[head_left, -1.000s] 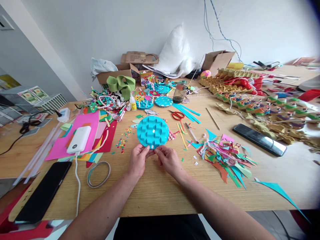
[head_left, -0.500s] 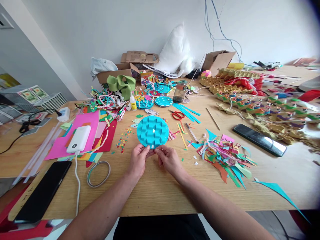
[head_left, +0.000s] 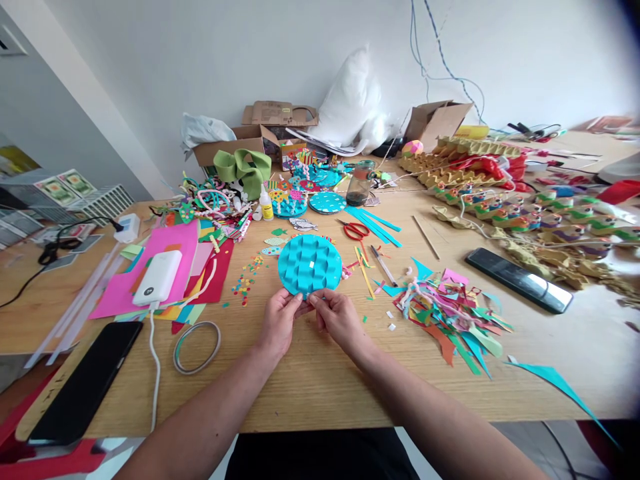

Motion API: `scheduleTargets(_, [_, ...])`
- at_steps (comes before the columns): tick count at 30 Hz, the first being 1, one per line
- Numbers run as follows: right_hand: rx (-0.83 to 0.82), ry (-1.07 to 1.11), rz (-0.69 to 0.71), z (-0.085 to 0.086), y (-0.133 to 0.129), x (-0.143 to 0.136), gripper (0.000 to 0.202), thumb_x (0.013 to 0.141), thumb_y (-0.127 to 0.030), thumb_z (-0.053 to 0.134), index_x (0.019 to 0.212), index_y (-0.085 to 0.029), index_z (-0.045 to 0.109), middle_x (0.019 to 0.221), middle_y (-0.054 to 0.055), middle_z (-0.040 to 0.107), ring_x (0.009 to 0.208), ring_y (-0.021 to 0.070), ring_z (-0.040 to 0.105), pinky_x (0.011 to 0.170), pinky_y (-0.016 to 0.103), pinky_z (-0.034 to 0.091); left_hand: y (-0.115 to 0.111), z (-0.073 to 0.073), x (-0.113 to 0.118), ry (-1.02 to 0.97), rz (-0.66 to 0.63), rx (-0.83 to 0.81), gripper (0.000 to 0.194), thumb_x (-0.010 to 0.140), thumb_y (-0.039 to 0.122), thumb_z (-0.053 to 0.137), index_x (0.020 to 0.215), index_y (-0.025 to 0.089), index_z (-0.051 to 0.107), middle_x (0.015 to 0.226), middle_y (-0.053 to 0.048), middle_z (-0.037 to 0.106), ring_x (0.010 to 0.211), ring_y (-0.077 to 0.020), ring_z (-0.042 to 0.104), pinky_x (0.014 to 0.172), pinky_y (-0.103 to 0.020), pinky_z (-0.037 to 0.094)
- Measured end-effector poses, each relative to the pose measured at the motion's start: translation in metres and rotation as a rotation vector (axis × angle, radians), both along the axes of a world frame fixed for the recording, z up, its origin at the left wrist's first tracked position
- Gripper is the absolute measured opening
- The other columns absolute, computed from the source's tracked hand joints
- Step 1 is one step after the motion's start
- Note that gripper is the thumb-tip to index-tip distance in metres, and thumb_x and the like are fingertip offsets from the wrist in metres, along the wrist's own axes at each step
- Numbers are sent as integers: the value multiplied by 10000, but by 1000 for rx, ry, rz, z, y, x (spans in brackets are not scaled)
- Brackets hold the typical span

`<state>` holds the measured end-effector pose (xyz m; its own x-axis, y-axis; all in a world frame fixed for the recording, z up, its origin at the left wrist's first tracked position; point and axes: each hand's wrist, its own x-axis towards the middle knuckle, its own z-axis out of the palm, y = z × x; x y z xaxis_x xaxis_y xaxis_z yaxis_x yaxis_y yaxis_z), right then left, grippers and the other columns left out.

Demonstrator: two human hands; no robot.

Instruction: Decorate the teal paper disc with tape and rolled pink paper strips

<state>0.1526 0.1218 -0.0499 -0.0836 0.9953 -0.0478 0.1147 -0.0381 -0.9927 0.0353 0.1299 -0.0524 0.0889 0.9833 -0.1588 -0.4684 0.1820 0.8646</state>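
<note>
The counter (head_left: pixel 345 393) carries the materials. Scraps (head_left: pixel 463 317) lie piled at 4 o'clock from the blue disc (head_left: pixel 297 257). The disc is held over the counter, near its middle. Left hand (head_left: pixel 280 323): grip closed on the rim at 7 o'clock. Right hand (head_left: pixel 340 320): grip pinching the rim at 6 o'clock. Scissors (head_left: pixel 355 231) lie at 2 o'clock; pen (head_left: pixel 384 265), 3 o'clock.

No text, brand or number can be read. The yellow label (head_left: pixel 268 213) on the white bottle (head_left: pixel 264 195), the power bank's (head_left: pixel 161 273) round mark (head_left: pixel 149 291) and the cardboard's (head_left: pixel 270 113) print are too small to make out.
</note>
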Motion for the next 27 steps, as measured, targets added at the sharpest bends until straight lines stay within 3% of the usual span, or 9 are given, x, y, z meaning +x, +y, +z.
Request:
scheduleTargets(10, [98,-222,-50,3,-2,5,294,833,-358,493,598,-183,518,398,-35,475,387,97,398,427,215,289,3,3,-6,3,33,26,298,649,309,747,881,138,673,857,-75,732,871,-235,681,820,-387,527])
scheduleTargets(27, [74,-262,-48,5,-3,3,249,817,-306,509,622,-171,585,391,-29,490,406,111,432,432,212,290,1,3,-4,27,31,35,300,656,324,746,881,139,671,878,-78,732,880,-231,678,803,-366,533])
